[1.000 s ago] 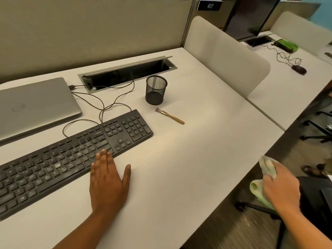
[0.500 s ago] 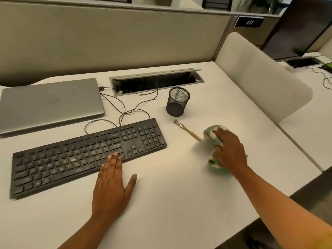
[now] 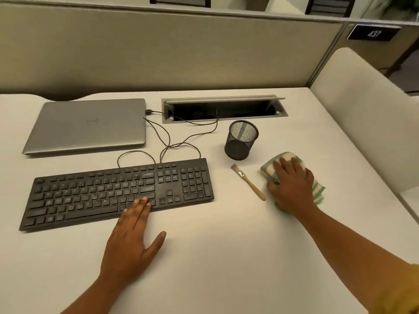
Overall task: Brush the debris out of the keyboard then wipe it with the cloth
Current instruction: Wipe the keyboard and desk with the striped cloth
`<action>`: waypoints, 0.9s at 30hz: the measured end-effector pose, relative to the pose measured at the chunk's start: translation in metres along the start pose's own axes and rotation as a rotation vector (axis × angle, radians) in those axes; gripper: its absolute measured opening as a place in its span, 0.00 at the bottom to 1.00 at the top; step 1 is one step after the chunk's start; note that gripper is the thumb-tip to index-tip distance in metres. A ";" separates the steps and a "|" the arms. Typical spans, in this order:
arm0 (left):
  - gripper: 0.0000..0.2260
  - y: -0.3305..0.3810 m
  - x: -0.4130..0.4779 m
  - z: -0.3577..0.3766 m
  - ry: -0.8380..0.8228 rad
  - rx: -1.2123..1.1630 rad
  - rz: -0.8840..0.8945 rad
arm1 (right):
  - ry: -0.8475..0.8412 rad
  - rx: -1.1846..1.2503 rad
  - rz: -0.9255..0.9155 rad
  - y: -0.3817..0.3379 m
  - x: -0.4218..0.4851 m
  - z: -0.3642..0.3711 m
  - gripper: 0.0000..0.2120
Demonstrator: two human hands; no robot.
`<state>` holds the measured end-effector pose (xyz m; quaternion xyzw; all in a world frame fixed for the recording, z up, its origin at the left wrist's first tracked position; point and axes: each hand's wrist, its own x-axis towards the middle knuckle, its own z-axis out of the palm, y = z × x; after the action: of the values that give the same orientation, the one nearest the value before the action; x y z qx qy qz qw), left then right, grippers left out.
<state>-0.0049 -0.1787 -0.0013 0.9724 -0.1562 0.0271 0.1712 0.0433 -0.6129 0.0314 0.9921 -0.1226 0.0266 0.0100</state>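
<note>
The left hand (image 3: 129, 243) lies flat and spread on the desk (image 3: 226, 257), fingertips resting on the front edge of the black keyboard (image 3: 113, 191). The right hand (image 3: 292, 186) presses with spread fingers on the folded green-striped cloth (image 3: 268, 169). Between keyboard and cloth lies the wooden-handled brush (image 3: 248, 181), on a diagonal, bristles pointing away and handle end just beside the right hand, clearly the nearer one.

Even warm light, wide-angle edge bowing
</note>
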 end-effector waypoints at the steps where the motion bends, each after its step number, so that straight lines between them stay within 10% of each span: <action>1: 0.36 0.001 0.000 0.000 0.004 0.001 0.001 | 0.016 0.000 0.002 -0.003 0.000 0.004 0.31; 27: 0.35 0.001 0.000 0.001 0.020 -0.023 0.024 | 0.131 0.252 0.001 -0.032 -0.005 -0.013 0.30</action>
<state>-0.0050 -0.1801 -0.0018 0.9681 -0.1664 0.0373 0.1835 0.0460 -0.5803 0.0438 0.9816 -0.1178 0.1066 -0.1065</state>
